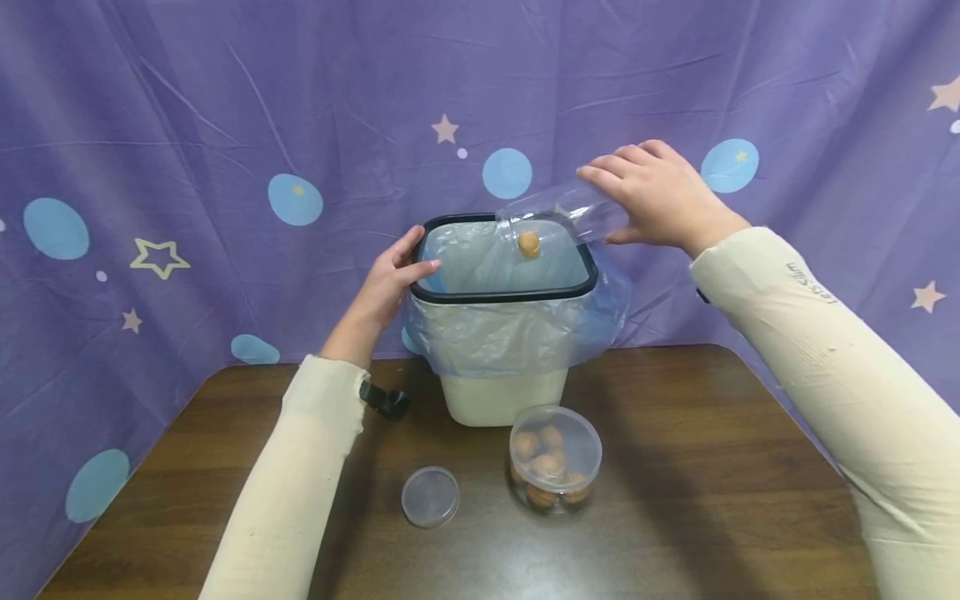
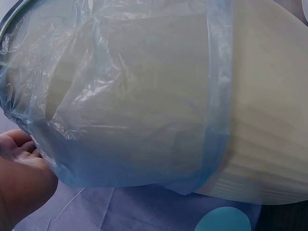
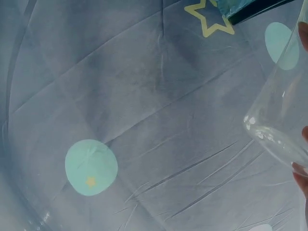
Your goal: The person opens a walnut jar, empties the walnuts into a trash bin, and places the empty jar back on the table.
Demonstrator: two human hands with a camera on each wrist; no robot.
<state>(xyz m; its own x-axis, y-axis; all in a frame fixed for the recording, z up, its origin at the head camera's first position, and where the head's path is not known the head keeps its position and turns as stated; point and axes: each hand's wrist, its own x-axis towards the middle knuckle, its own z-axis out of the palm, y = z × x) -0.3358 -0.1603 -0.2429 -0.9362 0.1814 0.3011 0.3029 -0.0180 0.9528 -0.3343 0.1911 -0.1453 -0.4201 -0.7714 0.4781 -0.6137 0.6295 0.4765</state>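
Observation:
My right hand (image 1: 660, 196) grips a clear plastic jar (image 1: 558, 212), tipped with its mouth low and to the left over a cream trash bin (image 1: 502, 396). One round tan piece (image 1: 528, 244) shows at the jar's mouth; whether it is inside or falling, I cannot tell. My left hand (image 1: 390, 275) holds the bin's black rim (image 1: 510, 297) at the left, thumb over the top. A thin bluish bag (image 1: 510, 333) lines the bin and folds down outside. In the right wrist view, the jar's base (image 3: 274, 134) and a few fingertips appear at the right edge.
In front of the bin stands a clear round tub (image 1: 557, 458) holding several round brown pieces. Left of it lies a small clear lid (image 1: 430, 497). All stand on a dark wooden table (image 1: 645, 533), with a purple patterned curtain (image 1: 375, 100) close behind.

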